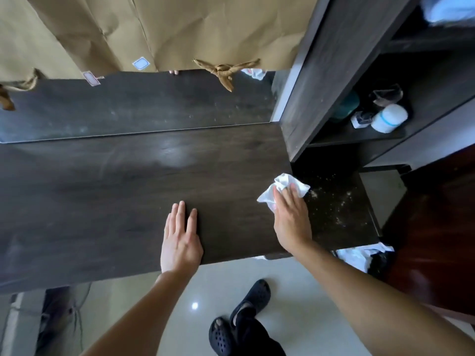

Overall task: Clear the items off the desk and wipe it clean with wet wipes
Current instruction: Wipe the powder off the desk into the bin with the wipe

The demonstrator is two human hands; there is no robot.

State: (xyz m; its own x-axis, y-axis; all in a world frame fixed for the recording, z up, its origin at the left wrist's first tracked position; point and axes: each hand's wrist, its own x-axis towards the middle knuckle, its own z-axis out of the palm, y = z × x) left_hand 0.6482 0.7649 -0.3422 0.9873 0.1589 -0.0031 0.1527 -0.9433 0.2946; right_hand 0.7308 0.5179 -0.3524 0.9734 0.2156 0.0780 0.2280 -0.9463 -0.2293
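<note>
Glossy pale floor tiles (180, 317), brown paper-covered wall (180, 27), dark shelving (334, 60).

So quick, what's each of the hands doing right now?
Left hand: open, flat on the desk, holding nothing.
Right hand: pressing a white wet wipe against the desk.

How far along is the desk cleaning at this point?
Clearing looks done: the desk top holds nothing but the hands. Wiping is under way: the right hand presses a white wipe near the right end, while the left hand rests flat. Still left: the crumbs on the right end.
</note>
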